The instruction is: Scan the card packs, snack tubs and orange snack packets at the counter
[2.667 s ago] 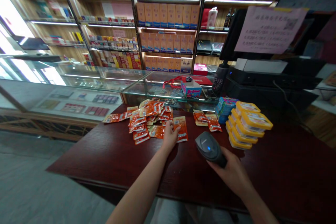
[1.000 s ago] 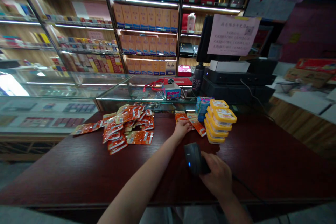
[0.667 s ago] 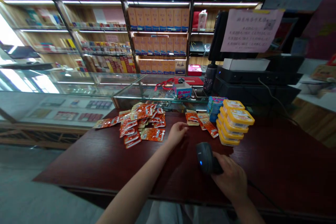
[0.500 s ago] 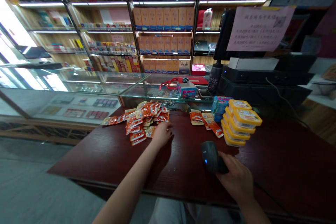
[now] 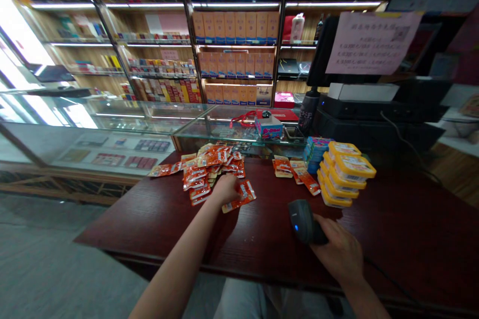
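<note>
At the lower edge of the view, the legs [image 5: 241, 299] of the person are cut off, partly under the dark red table [image 5: 262, 244]. The right hand [image 5: 341, 249] is closed around the handle of a black scanner [image 5: 300, 219] with a blue light; the hand covers most of this handle. The left hand [image 5: 225, 188] has its fingers bent over one orange packet [image 5: 247, 191], which lies at a slant on the table; the fingertips are hard to see, so I cannot tell if they pinch it or only press. Just beyond is a heap of similar packets [image 5: 213, 155], overlapping, its lower ones mostly hidden. To the right, a few loose packets [image 5: 310, 183] lie near the stacked yellow-lidded boxes [image 5: 348, 179], which partly hide a blue stack [image 5: 315, 152]. Farther, a pink paper [image 5: 370, 42] covers the monitor, its writing too blurred to read
</note>
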`<state>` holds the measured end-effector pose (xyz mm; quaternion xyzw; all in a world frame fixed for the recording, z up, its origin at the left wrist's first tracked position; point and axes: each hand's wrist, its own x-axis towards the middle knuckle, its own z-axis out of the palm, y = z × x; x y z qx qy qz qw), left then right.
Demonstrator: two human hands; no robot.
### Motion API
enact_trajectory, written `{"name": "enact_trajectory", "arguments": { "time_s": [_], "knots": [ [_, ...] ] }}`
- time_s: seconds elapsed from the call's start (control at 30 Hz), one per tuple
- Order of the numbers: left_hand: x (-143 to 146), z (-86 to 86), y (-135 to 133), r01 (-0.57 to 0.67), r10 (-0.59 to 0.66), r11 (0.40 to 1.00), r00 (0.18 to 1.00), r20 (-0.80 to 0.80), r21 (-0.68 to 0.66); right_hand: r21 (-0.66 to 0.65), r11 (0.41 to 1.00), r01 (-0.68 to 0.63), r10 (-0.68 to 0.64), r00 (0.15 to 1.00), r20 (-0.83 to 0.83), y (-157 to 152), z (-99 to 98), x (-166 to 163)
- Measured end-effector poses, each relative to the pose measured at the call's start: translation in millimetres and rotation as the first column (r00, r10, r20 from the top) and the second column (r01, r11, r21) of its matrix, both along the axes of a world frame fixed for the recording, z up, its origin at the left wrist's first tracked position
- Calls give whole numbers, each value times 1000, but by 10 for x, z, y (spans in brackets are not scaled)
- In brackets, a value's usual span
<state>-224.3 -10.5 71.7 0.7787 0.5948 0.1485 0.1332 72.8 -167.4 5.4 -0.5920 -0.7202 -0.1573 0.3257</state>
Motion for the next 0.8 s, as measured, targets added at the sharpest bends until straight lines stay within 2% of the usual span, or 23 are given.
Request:
{"name": "enact_trajectory", "arguments": {
  "time_s": [0.07,0.1,0.17,0.23,0.3,0.43,0.53,0.67,0.8],
  "knots": [
    [57,6,17,-29,48,996,964,260,-79,-2,1000,-8,8,1000,3,1,-1,-5],
    [90,-11,28,-24,64,995,892,447,-95,-1,1000,-12,12,1000,4,2,-5,-2],
    [163,-89,47,-14,57,998,635,770,-62,-9,1000,-18,18,1000,-1,7,-9,6],
    [236,-215,63,-75,34,997,399,917,-5,-62,998,-11,11,1000,-12,12,7,5],
    [293,-359,74,-156,20,987,297,955,28,-164,986,-11,6,999,-34,13,57,-17],
    [341,-573,89,-196,3,979,241,971,46,-345,939,-4,-46,990,-135,0,260,-131],
    [340,-629,91,-177,-1,983,225,974,41,-446,888,-113,-29,953,-300,-3,436,-234],
    [330,-636,83,-179,9,983,235,972,34,-437,836,-331,53,843,-536,12,578,-344],
    [335,-643,74,-175,4,984,233,972,38,-430,827,-363,52,811,-583,34,585,-390]
  ]
}}
